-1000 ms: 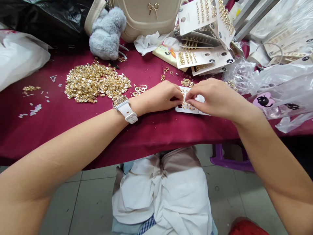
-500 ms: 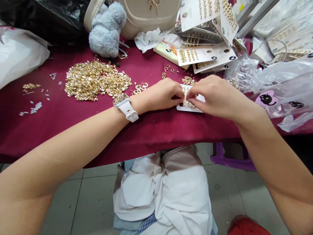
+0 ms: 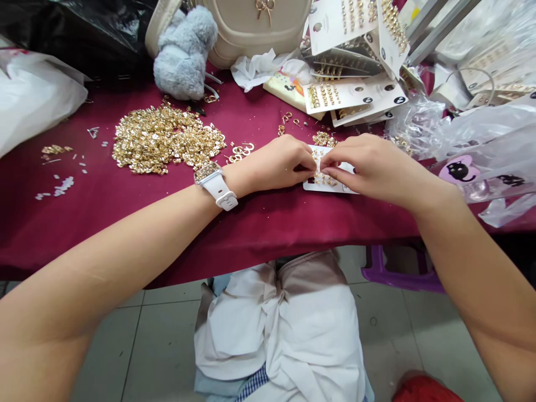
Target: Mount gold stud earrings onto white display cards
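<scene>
A white card (image 3: 330, 186) with rows of small gold earrings lies flat near the table's front edge. At its left side my left hand (image 3: 288, 162) is closed in a pinch; what its fingertips hold is too small to name. My right hand (image 3: 362, 164) reaches over the card from the right, thumb and forefinger pinched close to the left fingertips, their content hidden. Just behind the card sits a small heap of gold pieces (image 3: 322, 138). A large pile of gold pieces (image 3: 154, 139) lies left of my watch (image 3: 215, 184).
Behind are a beige bag (image 3: 255, 33), a grey plush toy (image 3: 184, 56) and stacked earring cards (image 3: 339, 96). Clear plastic bags (image 3: 498, 151) cover the right side. A white bag (image 3: 37, 95) and small clear pieces (image 3: 62, 186) are at the left on the dark red cloth (image 3: 167, 234).
My right hand has shifted slightly right and down, showing a little more of the card. My left hand stays nearly still, pinched at the card's left side.
</scene>
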Available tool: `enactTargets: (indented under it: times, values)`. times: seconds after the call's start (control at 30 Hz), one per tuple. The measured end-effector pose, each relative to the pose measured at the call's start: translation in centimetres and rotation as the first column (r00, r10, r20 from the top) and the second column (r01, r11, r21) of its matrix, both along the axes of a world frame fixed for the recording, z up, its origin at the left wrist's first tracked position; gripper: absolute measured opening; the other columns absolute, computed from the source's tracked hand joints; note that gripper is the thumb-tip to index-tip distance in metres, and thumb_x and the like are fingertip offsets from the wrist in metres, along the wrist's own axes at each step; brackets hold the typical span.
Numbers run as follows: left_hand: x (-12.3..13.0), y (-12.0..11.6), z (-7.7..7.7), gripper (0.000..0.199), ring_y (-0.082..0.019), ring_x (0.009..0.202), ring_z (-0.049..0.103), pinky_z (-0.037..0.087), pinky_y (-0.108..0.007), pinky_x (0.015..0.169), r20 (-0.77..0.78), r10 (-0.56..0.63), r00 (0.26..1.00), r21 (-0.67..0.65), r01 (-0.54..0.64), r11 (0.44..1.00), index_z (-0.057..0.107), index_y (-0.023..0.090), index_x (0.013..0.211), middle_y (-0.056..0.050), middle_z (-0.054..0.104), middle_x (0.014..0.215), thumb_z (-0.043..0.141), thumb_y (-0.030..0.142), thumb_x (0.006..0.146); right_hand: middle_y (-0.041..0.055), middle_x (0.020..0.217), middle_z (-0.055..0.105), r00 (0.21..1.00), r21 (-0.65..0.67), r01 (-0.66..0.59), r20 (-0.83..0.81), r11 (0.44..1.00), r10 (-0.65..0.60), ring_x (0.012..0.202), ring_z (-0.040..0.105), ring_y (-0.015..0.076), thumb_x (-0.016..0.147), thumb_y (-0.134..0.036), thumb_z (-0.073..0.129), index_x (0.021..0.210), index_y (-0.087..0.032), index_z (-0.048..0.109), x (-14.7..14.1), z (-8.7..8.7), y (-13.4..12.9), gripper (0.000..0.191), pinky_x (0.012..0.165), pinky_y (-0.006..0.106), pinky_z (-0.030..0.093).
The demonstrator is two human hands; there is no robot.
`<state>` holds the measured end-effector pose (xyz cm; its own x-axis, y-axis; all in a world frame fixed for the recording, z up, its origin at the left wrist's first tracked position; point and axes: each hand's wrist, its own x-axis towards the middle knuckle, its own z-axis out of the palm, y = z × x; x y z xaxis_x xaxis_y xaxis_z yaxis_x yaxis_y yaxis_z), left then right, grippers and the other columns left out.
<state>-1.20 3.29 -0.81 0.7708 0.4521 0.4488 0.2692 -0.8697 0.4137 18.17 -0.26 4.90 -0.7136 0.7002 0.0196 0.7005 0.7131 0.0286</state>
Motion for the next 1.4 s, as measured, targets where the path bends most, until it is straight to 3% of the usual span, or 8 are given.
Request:
enactTargets:
  times: [0.4,0.83,1.4]
  values:
    - [0.09,0.07,-0.08,0.019,-0.011,0.063,0.061,0.045,-0.025,0.067,-0.003,0.013,1.0,-0.06,-0.013,0.998,0.072,0.02,0.074,-0.001,0.07,0.074,0.056,0.02,0.084,0.007,0.088,0.07,0.999,0.021,0.028,0.021,0.999,-0.029,0.084,0.063,0.022,0.088,-0.021,0.047,0.087,-0.02,0.066,-0.45,0.1,-0.18,0.019,0.073,0.033,0.042]
    - [0.04,-0.18,0.26,0.022,-0.011,0.065,0.062,0.045,-0.024,0.065,-0.023,0.018,1.0,-0.04,-0.019,0.999,0.072,0.019,0.073,-0.002,0.07,0.074,0.053,0.018,0.084,0.0062,0.08,0.069,0.996,0.043,0.092,-0.008,0.995,-0.092,0.085,0.063,0.0234,0.086,-0.019,0.05,0.081,-0.02,0.062,-0.66,-0.32,-0.55,0.014,0.077,0.036,0.039]
    - [0.12,-0.24,0.34,0.021,-0.012,0.062,0.062,0.045,-0.026,0.066,-0.032,0.041,0.999,-0.053,-0.042,0.998,0.074,0.019,0.075,-0.003,0.072,0.074,0.054,0.017,0.083,0.0036,0.077,0.072,0.985,-0.09,0.127,-0.109,0.988,-0.136,0.073,0.065,0.0199,0.081,-0.018,0.051,0.076,-0.02,0.065,-0.64,-0.34,-0.25,0.015,0.07,0.032,0.042]
